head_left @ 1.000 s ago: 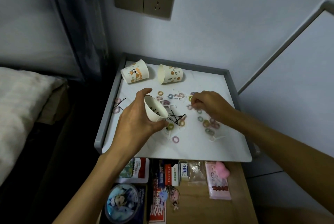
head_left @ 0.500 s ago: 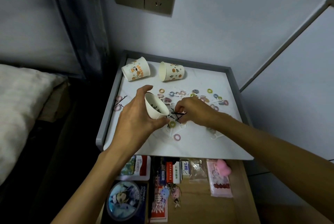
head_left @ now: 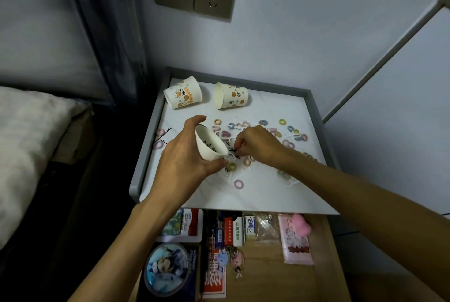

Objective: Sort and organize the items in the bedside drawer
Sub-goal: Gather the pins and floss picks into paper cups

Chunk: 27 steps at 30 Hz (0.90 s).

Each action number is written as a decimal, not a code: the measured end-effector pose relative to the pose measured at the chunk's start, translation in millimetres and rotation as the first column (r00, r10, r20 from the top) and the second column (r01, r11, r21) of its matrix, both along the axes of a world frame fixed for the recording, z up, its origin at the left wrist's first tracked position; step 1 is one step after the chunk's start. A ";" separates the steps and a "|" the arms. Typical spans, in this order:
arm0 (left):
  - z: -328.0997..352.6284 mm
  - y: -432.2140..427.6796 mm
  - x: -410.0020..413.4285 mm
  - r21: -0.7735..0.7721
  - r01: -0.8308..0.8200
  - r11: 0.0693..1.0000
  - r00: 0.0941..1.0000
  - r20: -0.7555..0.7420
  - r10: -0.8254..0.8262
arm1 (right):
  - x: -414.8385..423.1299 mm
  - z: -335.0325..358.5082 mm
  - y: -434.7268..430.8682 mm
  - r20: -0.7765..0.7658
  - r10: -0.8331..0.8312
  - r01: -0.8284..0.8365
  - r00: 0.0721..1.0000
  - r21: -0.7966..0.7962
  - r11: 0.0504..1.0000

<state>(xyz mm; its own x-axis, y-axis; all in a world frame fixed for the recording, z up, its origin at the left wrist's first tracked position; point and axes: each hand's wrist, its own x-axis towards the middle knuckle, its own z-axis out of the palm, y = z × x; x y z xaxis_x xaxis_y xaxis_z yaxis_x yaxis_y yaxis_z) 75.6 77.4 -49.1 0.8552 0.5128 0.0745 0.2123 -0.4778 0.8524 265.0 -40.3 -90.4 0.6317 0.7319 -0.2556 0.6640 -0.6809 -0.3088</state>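
My left hand (head_left: 187,162) grips cup (head_left: 209,143), tilted, mouth toward black hairpins (head_left: 234,152) on nightstand top (head_left: 267,194); right hand (head_left: 258,145) pinches few beside cup rim. I'd lift only pins, leave hair ties (head_left: 238,184), drop deep inside cup.

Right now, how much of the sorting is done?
Some black hairpins already lie in the cup the left hand holds tilted. The right hand pinches more off the tabletop. Left to sort: scattered coloured hair rings, pins by the left edge. Two cups lie sideways.
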 end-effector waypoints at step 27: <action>2.1 1.5 -2.6 0.022 -0.003 1.000 1.000 0.013 0.002 | 8.6 5.5 -11.1 0.384 0.321 -0.204 0.866 -0.315 0.927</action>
<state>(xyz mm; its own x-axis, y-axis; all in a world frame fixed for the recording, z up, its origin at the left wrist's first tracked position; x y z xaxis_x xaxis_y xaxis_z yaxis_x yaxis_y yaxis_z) 73.1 79.0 -47.0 0.8528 0.5132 0.0962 0.2030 -0.4956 0.8445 273.6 -51.4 -84.9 0.5141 0.8316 -0.2100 0.8551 -0.4779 0.2009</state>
